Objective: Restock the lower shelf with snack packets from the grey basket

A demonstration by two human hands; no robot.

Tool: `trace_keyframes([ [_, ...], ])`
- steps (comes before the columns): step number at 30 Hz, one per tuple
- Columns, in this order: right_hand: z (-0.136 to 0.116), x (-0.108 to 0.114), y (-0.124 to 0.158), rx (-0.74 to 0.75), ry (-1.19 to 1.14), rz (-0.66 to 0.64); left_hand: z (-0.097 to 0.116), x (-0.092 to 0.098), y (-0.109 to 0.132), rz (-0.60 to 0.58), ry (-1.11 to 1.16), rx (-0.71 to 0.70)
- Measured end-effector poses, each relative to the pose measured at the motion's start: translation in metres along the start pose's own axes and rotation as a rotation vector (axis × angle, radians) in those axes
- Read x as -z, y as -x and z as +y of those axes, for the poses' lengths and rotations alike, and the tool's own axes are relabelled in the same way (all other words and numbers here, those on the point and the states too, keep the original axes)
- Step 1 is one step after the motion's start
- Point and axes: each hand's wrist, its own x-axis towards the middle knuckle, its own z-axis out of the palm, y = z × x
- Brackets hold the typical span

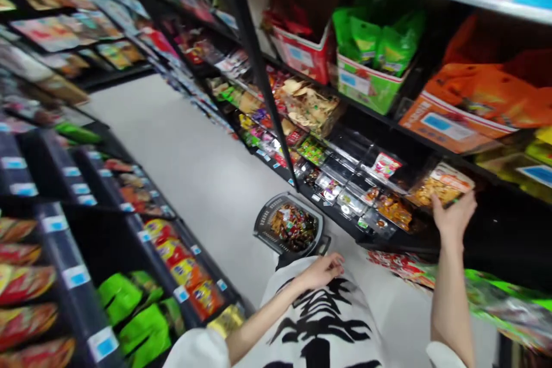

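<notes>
My right hand [452, 215] is raised to a shelf on the right and grips a clear snack packet with an orange label [437, 185] at its lower edge. My left hand [324, 270] rests against my white printed shirt at waist height, fingers loosely curled with nothing visible in them. On the floor just beyond that hand stands a dark shopping basket [264, 223] filled with mixed snack packets.
I stand in a narrow shop aisle with a pale floor [181, 155]. Black shelves line both sides: green bags [375, 40] and orange boxes [457, 121] on the right, red and green packets [142, 322] low on the left.
</notes>
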Motion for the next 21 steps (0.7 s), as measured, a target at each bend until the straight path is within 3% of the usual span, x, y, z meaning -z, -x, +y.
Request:
trace_keyframes([
  [5,-0.068,0.003,0.056,0.168,-0.084,0.296,-0.025,0.010,0.001,0.029,-0.175,0.021],
  [7,-0.093,-0.007,0.084,0.250,-0.123,0.295,-0.039,0.015,0.002,0.095,-0.225,0.064],
  [9,-0.108,-0.026,0.107,0.295,-0.158,0.194,-0.055,0.022,0.005,0.166,-0.257,0.118],
  [11,-0.112,-0.050,0.124,0.259,-0.232,0.031,-0.072,0.032,0.010,0.225,-0.273,0.174],
  [13,-0.109,-0.078,0.139,0.158,-0.329,-0.222,-0.091,0.044,0.017,0.269,-0.289,0.236],
  [18,-0.103,-0.141,0.207,0.005,-0.303,-1.253,-0.147,0.077,0.044,0.355,-0.362,0.471],
  [19,-0.106,-0.150,0.228,-0.043,-0.241,-1.394,-0.159,0.083,0.050,0.369,-0.367,0.520],
  [21,-0.116,-0.160,0.270,-0.094,-0.169,-1.502,-0.183,0.095,0.065,0.394,-0.358,0.611],
])
